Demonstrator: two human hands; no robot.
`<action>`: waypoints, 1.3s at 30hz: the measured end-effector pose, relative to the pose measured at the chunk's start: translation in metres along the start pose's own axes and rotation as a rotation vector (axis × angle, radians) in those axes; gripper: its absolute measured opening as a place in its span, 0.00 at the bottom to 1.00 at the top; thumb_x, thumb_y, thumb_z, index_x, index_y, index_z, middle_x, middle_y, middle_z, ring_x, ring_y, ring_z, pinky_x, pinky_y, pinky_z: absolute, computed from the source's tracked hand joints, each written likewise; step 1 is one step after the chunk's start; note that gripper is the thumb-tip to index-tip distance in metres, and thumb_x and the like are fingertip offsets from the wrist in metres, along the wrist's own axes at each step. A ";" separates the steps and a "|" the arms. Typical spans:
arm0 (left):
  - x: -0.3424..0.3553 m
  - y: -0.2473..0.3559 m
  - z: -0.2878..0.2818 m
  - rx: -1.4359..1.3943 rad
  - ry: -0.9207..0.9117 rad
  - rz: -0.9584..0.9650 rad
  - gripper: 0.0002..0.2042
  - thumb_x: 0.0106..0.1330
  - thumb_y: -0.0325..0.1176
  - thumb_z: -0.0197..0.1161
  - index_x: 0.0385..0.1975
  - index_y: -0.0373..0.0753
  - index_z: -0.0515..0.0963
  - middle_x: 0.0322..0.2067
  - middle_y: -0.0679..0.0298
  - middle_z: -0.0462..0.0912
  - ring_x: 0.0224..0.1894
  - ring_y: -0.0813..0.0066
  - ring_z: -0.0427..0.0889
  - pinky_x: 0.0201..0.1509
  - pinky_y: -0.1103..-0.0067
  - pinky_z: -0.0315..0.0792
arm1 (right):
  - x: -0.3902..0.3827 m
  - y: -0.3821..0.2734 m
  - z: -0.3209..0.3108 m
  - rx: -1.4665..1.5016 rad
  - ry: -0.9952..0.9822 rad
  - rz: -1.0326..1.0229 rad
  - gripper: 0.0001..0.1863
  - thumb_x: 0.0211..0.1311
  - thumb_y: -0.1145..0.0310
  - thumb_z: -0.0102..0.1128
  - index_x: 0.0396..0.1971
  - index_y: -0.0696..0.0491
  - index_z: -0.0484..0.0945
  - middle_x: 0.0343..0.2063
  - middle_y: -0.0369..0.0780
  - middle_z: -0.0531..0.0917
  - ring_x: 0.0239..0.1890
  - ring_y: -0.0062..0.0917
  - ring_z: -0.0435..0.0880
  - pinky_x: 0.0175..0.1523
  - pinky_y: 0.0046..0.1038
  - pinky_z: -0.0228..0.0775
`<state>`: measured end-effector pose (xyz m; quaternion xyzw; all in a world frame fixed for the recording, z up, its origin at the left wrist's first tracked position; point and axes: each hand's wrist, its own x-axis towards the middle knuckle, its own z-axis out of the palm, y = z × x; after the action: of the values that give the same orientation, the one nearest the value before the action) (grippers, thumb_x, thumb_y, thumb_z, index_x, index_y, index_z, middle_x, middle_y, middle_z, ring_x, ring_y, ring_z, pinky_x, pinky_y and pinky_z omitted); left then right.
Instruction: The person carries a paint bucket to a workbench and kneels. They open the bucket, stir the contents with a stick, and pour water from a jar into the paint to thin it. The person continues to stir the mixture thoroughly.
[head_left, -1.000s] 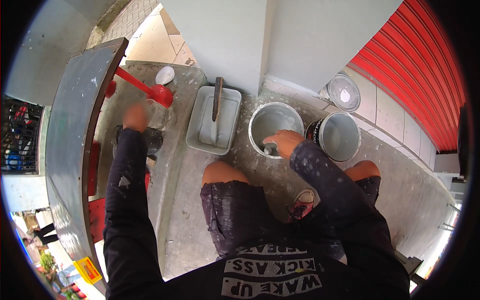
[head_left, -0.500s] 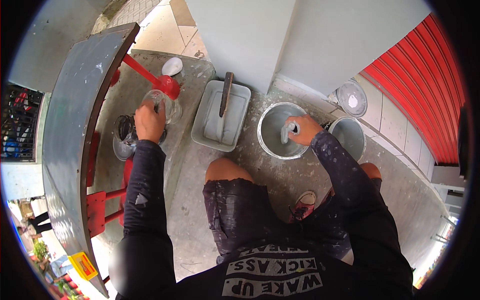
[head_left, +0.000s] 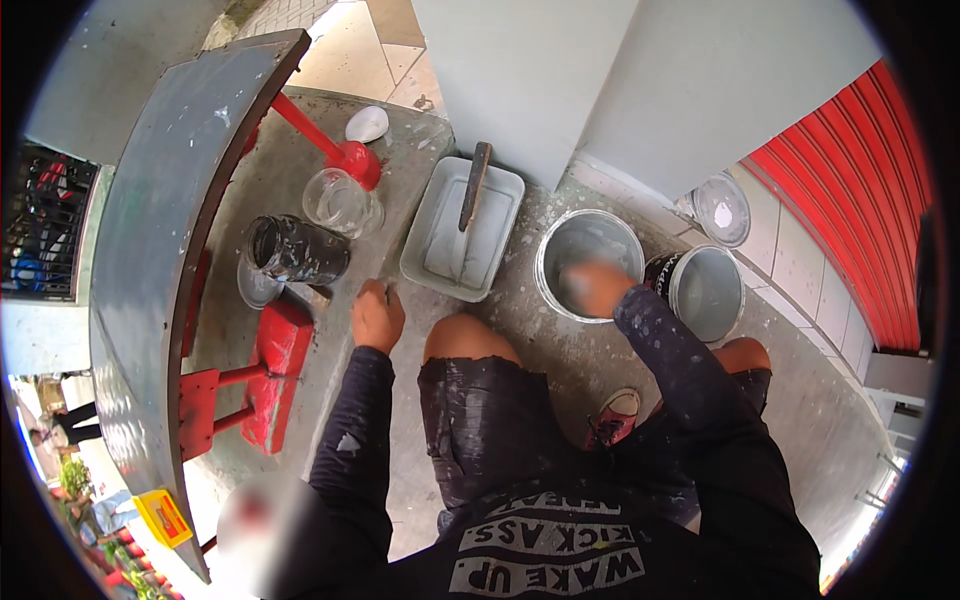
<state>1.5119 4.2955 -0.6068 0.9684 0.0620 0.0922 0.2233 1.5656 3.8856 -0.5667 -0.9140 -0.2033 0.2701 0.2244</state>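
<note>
Two pails, right hand over one, tray holding dark-handled tool

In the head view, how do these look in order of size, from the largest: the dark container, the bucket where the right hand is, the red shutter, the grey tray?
1. Red shutter
2. Grey tray and bucket: they look too alike to rank
3. Dark container

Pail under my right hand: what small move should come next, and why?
Perhaps steady the pail with your left hand: no tool shows in that hand, while your right hand is at the pail's mouth, where blur hides whether it holds anything.
</note>
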 end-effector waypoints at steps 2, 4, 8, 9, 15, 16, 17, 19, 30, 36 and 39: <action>-0.038 -0.011 0.005 0.039 -0.053 -0.087 0.08 0.64 0.32 0.63 0.33 0.32 0.79 0.33 0.43 0.81 0.39 0.38 0.80 0.43 0.55 0.73 | -0.006 0.001 -0.006 0.051 -0.028 -0.012 0.16 0.62 0.67 0.59 0.51 0.49 0.80 0.44 0.50 0.82 0.50 0.48 0.80 0.58 0.43 0.72; -0.086 -0.031 0.010 -0.066 -0.062 -0.103 0.10 0.64 0.32 0.63 0.38 0.32 0.81 0.35 0.44 0.82 0.41 0.40 0.82 0.46 0.57 0.74 | -0.007 0.012 -0.004 0.117 0.009 -0.033 0.16 0.62 0.67 0.60 0.49 0.50 0.81 0.44 0.50 0.84 0.50 0.48 0.81 0.59 0.41 0.72; -0.219 -0.073 0.004 -0.234 -0.342 -0.441 0.16 0.66 0.36 0.63 0.48 0.31 0.81 0.37 0.43 0.84 0.43 0.43 0.83 0.50 0.61 0.75 | 0.005 0.012 -0.011 0.197 -0.065 0.016 0.15 0.60 0.68 0.62 0.47 0.50 0.84 0.45 0.48 0.86 0.52 0.43 0.83 0.59 0.38 0.74; -0.253 -0.080 -0.001 -0.229 -0.471 -0.520 0.18 0.68 0.38 0.61 0.50 0.30 0.80 0.36 0.42 0.84 0.41 0.48 0.85 0.48 0.63 0.77 | 0.009 0.011 -0.010 0.179 -0.040 0.035 0.14 0.60 0.67 0.63 0.47 0.50 0.84 0.44 0.48 0.86 0.51 0.44 0.83 0.59 0.39 0.74; -0.335 -0.004 -0.072 -0.607 -0.919 -1.241 0.24 0.75 0.48 0.52 0.55 0.30 0.76 0.35 0.51 0.85 0.37 0.57 0.87 0.34 0.67 0.83 | 0.027 0.024 0.000 -0.003 0.194 0.113 0.14 0.61 0.65 0.66 0.46 0.50 0.84 0.42 0.48 0.85 0.48 0.45 0.83 0.55 0.42 0.75; -0.336 0.010 -0.084 -0.598 -0.997 -1.240 0.23 0.75 0.44 0.52 0.57 0.30 0.74 0.37 0.48 0.85 0.38 0.53 0.87 0.37 0.65 0.83 | 0.029 0.023 0.000 -0.050 0.244 0.117 0.14 0.61 0.66 0.66 0.46 0.50 0.84 0.42 0.48 0.85 0.47 0.45 0.83 0.55 0.43 0.75; -0.358 0.002 -0.090 -0.384 -1.125 -0.693 0.22 0.74 0.39 0.51 0.60 0.31 0.71 0.38 0.44 0.85 0.39 0.48 0.86 0.42 0.63 0.82 | 0.030 0.021 -0.002 -0.097 0.298 0.120 0.14 0.61 0.66 0.65 0.47 0.50 0.84 0.42 0.48 0.84 0.47 0.46 0.83 0.54 0.43 0.75; -0.385 -0.010 -0.094 -0.197 -1.185 -0.174 0.24 0.73 0.36 0.49 0.67 0.34 0.65 0.43 0.41 0.83 0.45 0.44 0.84 0.52 0.62 0.77 | 0.030 0.022 -0.007 -0.151 0.300 0.127 0.14 0.61 0.67 0.65 0.47 0.51 0.83 0.42 0.48 0.84 0.47 0.46 0.83 0.53 0.43 0.76; -0.256 0.095 -0.114 -1.100 -0.882 -1.420 0.47 0.71 0.71 0.42 0.60 0.20 0.70 0.54 0.47 0.81 0.55 0.62 0.81 0.63 0.74 0.71 | 0.031 0.019 0.017 -0.051 0.253 -0.032 0.14 0.62 0.63 0.65 0.45 0.53 0.84 0.41 0.47 0.83 0.44 0.47 0.81 0.54 0.43 0.73; -0.273 0.083 -0.110 -0.728 -0.922 -1.223 0.48 0.69 0.72 0.42 0.43 0.18 0.80 0.37 0.47 0.85 0.41 0.63 0.84 0.50 0.72 0.75 | 0.023 0.016 0.007 0.042 0.038 0.109 0.15 0.60 0.58 0.67 0.41 0.51 0.86 0.42 0.47 0.85 0.51 0.45 0.80 0.59 0.40 0.72; -0.250 0.091 -0.134 -0.423 -1.068 -0.946 0.45 0.70 0.71 0.44 0.38 0.20 0.81 0.27 0.45 0.83 0.34 0.61 0.84 0.43 0.69 0.75 | 0.017 0.022 0.003 -0.057 0.009 0.114 0.15 0.60 0.57 0.67 0.39 0.53 0.86 0.40 0.48 0.85 0.52 0.44 0.80 0.60 0.40 0.72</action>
<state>1.2481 4.2307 -0.4862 0.6877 0.3364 -0.4871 0.4204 1.5821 3.8768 -0.5867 -0.9313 -0.1576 0.2723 0.1836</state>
